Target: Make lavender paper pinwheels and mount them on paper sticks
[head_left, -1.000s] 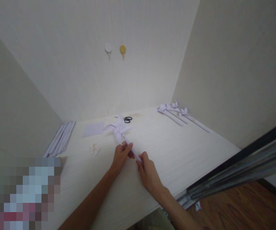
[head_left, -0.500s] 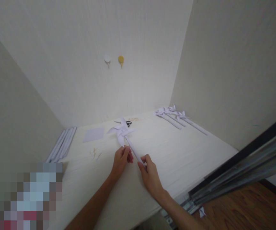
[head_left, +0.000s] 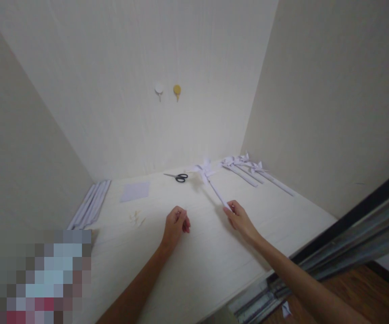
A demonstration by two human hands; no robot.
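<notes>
A white paper pinwheel on a rolled paper stick points away from me, its lower end gripped by my right hand. Its blades are slightly blurred. My left hand hovers over the middle of the white surface with its fingers curled together; whether anything small is inside them is hidden. Beyond the left hand lie black-handled scissors. To the right of the held pinwheel, several finished pinwheels rest side by side near the wall.
Several rolled paper sticks lie at the left wall, beside a square paper sheet. Thin light scraps are scattered nearby. Two hooks are fixed to the back wall. A metal track edges the surface at right.
My right hand has carried the pinwheel to the right and away from me, towards the other pinwheels. The scissors are now uncovered. My left hand stays near its place, apart from the pinwheel.
</notes>
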